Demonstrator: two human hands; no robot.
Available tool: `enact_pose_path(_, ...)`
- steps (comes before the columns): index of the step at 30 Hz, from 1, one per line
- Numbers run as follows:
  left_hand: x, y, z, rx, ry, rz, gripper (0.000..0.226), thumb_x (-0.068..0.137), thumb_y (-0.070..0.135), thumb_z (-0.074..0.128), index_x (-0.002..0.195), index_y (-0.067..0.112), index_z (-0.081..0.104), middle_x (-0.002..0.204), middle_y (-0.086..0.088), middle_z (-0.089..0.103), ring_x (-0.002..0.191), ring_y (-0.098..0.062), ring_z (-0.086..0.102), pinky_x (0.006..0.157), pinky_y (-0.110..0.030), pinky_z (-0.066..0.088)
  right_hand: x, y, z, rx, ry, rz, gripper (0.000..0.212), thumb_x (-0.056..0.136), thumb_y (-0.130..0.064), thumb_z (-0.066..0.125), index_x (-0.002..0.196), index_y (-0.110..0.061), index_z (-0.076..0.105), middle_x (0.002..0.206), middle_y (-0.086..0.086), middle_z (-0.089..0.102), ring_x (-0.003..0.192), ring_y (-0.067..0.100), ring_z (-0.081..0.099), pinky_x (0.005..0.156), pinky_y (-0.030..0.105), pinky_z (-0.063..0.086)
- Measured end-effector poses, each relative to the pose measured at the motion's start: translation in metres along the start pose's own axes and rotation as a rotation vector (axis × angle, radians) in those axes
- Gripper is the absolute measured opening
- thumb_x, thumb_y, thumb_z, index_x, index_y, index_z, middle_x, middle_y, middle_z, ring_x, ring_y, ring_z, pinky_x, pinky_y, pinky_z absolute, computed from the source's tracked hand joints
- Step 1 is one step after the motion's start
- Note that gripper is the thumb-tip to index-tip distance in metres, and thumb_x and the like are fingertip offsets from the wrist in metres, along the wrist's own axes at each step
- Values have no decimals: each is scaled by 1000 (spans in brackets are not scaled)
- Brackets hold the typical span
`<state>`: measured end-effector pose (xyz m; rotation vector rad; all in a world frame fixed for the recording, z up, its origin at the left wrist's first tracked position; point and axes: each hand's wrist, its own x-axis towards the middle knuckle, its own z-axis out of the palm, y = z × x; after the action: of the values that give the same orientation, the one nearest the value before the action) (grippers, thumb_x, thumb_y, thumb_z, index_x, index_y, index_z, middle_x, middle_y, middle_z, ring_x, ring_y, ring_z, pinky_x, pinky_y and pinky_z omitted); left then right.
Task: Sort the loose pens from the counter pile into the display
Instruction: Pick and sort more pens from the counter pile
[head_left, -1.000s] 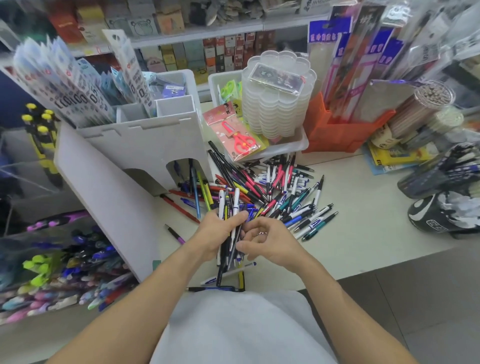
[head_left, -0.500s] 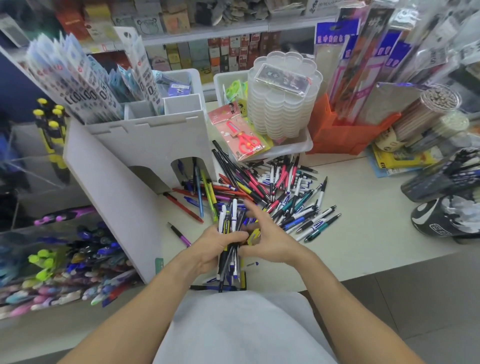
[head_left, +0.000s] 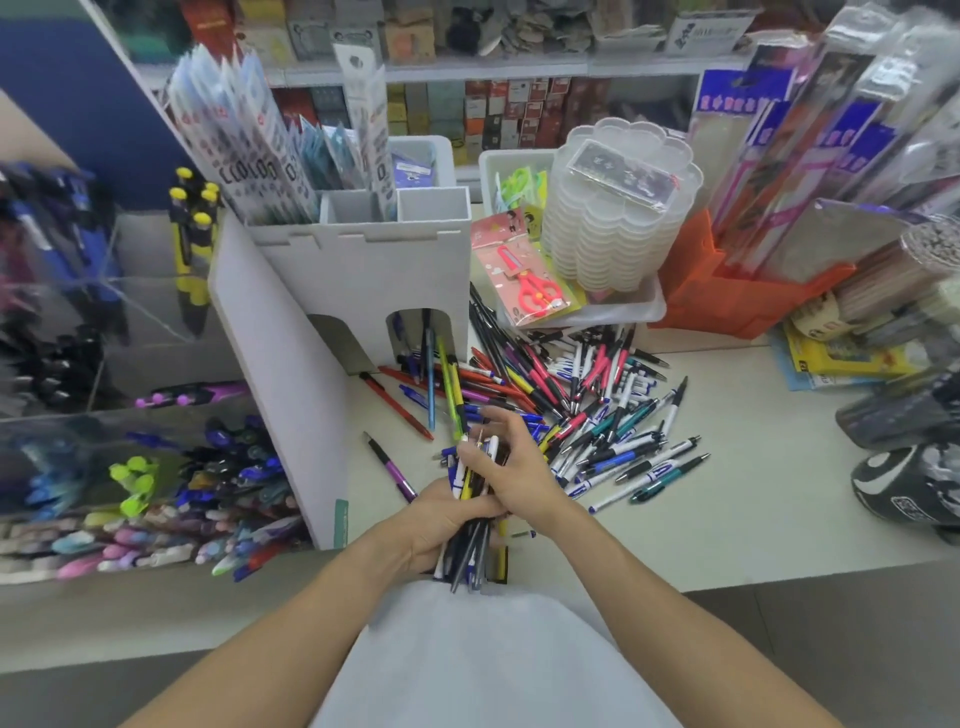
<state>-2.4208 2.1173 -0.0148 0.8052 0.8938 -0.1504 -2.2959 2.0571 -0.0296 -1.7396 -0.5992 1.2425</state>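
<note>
— Fingers (head_left: 470, 512) of the left hand (head_left: 436, 525) are curled round a bundle of pens (head_left: 475, 519), tips pointing toward the person. The right hand (head_left: 511, 467) lies over the top of that bundle, fingers curled on the upper ends, pinching them it seems.

— So which step is this?

— Gathering and squaring up, I'd judge; nothing is going into the display (head_left: 130, 483) yet. The pile (head_left: 587, 415) lies on the counter (head_left: 753, 483) just beyond the bundle, and plenty remains in it.

— And next?

— Either another pen drawn from the pile into the bundle, or the bundle carried left of the pile, past the white divider (head_left: 280, 384), to the matching compartment. Which compartment, I cannot tell.
</note>
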Motion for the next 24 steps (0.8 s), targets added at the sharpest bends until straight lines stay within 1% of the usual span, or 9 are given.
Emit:
enact_pose_path(2,-5,10,-4,30,35,75,17,87,5,72,100,0,62,69,-11,65,58,-19,61,59,-30,54,-2,-14,-8,9,21,-26,64,85,-45,76,139,-29,47,129,-11,57,118,1,55,89,18,46)
enact_pose_path(3,-8,15,-7,35,46,121,19,88,9,73,101,1,61,70,-10,65,59,-20,61,58,-30,54,-5,-22,-13,10,31,-37,63,81,-45,79,135,-29,51,127,-12,59,114,3,59,90,21,50)
enact_pose_path(6,-24,29,-14,63,3,238,33,83,22,74,107,3,63,77,-12,65,63,-22,61,61,-33,54,-18,-41,-22,-67,1,-71,48,78,-35,85,120,-26,65,99,-15,68,82,7,68,77,25,56)
enact_pose_path(9,-42,33,-14,15,-56,259,41,84,17,73,121,2,60,88,-15,68,69,-26,65,64,-34,56,-35,-56,-23,38,-58,-84,39,84,-17,81,120,-14,65,76,-8,71,64,16,69,67,26,56)
enact_pose_path(14,-71,31,-8,-108,-65,220,40,80,13,72,119,5,66,104,-23,72,84,-34,72,71,-40,60,-55,-76,-26,2,-61,-99,44,89,-16,75,131,-19,62,84,5,74,66,30,71,71,34,59)
enact_pose_path(16,-80,32,-7,-160,-104,216,27,79,9,68,105,10,75,101,-24,73,85,-36,73,71,-40,61,-61,-82,-26,-17,-95,-76,40,91,-15,74,129,-19,62,89,17,74,63,30,67,67,38,58)
enact_pose_path(18,-88,33,-6,-190,-119,204,16,82,4,70,93,12,80,96,-23,74,80,-34,75,69,-40,62,-66,-88,-24,-86,-115,-60,38,91,-16,75,127,-22,62,83,19,73,58,27,65,60,34,53)
enact_pose_path(20,-93,33,-4,-163,-75,217,18,84,7,67,100,9,75,93,-21,74,76,-32,74,69,-40,63,-73,-95,-18,-170,-78,-88,36,88,-19,78,121,-27,65,74,8,73,55,25,67,55,31,52)
enact_pose_path(24,-97,29,-6,-127,47,256,40,82,16,68,119,3,61,87,-17,73,74,-29,72,65,-40,60,-85,-107,-3,-196,71,-185,20,87,-20,79,103,-27,68,71,3,69,53,26,67,56,41,60)
